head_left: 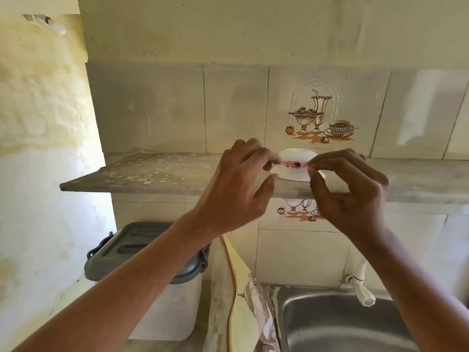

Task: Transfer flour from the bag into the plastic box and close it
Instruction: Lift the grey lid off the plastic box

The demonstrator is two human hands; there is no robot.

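Two hands raised at shelf height, both pinching one small pink band with a dark round centre (pixel 294 164), stretched level between them. Left hand (pixel 236 189) pinches its left end with thumb and forefinger, other fingers loosely spread; right hand (pixel 347 191) pinches the right end, remaining fingers curled downward. Plastic box (pixel 162 295) sits low left on the counter, translucent body, grey lid (pixel 137 247) on top with side clips; left forearm crosses in front and hides part of it. Flour bag (pixel 241 301), cream and patterned, stands just beside the box on its right, between box and steel sink (pixel 342 326). White tap (pixel 360 283) over the sink's back edge. White bowl (pixel 297 171) upside down on the grey shelf (pixel 152 174), behind the band, partly hidden by fingers. Tiled wall behind has a painted tile (pixel 319 118) with glassware and a cup.
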